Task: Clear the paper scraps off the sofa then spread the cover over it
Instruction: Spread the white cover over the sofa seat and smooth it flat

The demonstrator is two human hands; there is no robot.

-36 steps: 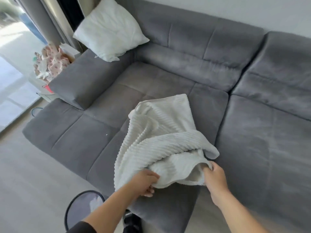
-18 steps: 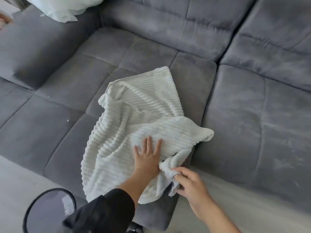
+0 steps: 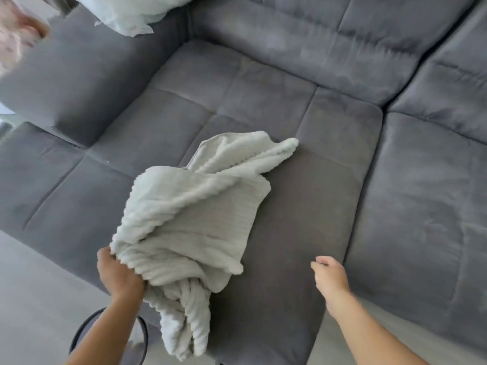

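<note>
Since half a second ago our left hand has bunched the cover in its fist, while our right hand has let go, loosely curled and empty. One grey sofa fills our view. The one white, ribbed cover lies crumpled toward 6 o'clock, with one pillow at 11.

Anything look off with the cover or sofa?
The cover is bunched and twisted; the left hand grips it, and part hangs over the sofa front. A tiny white speck, maybe a scrap, lies on the seat.
</note>
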